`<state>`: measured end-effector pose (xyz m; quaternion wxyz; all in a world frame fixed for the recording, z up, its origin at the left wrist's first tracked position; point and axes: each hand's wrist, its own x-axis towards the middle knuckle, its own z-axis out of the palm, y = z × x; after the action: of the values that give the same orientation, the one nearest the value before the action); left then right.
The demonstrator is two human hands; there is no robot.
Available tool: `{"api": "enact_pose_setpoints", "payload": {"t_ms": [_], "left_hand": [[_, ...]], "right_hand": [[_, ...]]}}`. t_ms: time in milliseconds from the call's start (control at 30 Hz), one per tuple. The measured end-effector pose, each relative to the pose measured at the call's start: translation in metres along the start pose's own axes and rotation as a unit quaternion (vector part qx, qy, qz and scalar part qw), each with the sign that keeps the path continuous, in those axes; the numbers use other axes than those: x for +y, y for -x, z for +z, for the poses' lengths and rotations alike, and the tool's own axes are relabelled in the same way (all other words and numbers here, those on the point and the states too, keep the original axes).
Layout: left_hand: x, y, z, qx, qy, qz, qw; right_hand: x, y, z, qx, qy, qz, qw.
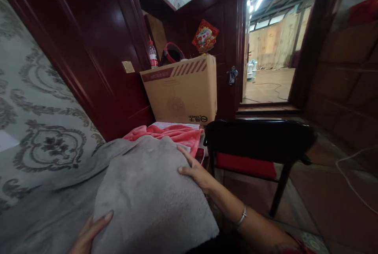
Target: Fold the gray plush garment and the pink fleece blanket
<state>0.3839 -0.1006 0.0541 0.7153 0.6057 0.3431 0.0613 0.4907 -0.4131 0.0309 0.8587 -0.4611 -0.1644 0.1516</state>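
A grey plush cloth (147, 191) fills the lower middle of the view, with a smooth side edge on the left and a fuzzy nap near its lower right. My left hand (91, 230) grips its left edge, thumb on top and the other fingers hidden beneath. On the opposite edge, my right hand (196, 172) holds the cloth with thumb and forefinger showing on its upper side. More grey fabric (67, 203) lies spread beneath and to the left. Just beyond is a rumpled pink cloth (183, 135).
A large cardboard box (180, 92) stands behind the cloths, with a red-labelled bottle (152, 55) on it. To the right is a black-backed chair (260, 138) with a red seat. An open doorway (268, 49) lies beyond; a pale cable (351, 179) runs at far right.
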Motion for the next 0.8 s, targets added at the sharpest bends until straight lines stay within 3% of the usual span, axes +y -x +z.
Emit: {"api": "enact_pose_setpoints", "payload": {"t_ms": [200, 300, 367, 500, 667, 733, 800], "left_hand": [[0.031, 0.022, 0.063, -0.075, 0.01, 0.052, 0.996], [0.05, 0.032, 0.098, -0.111, 0.009, 0.063, 0.992], [0.064, 0.038, 0.131, -0.169, 0.01, 0.079, 0.982], [0.091, 0.041, 0.212, -0.321, 0.0, 0.134, 0.938], [0.106, 0.03, 0.333, -0.508, 0.005, 0.192, 0.84], [0.098, 0.026, 0.382, -0.531, -0.004, 0.204, 0.823], [0.081, 0.024, 0.423, -0.5, -0.033, 0.222, 0.836]], "right_hand": [[-0.029, 0.015, -0.023, 0.045, 0.006, -0.038, 0.998], [-0.057, 0.021, -0.037, 0.071, 0.05, -0.085, 0.993], [-0.082, 0.028, -0.051, 0.104, 0.098, -0.133, 0.981], [-0.14, 0.049, -0.09, 0.17, 0.207, -0.19, 0.945], [-0.211, 0.083, -0.157, 0.26, 0.355, -0.242, 0.865], [-0.226, 0.095, -0.189, 0.299, 0.406, -0.254, 0.825], [-0.23, 0.103, -0.222, 0.346, 0.441, -0.252, 0.789]]}}
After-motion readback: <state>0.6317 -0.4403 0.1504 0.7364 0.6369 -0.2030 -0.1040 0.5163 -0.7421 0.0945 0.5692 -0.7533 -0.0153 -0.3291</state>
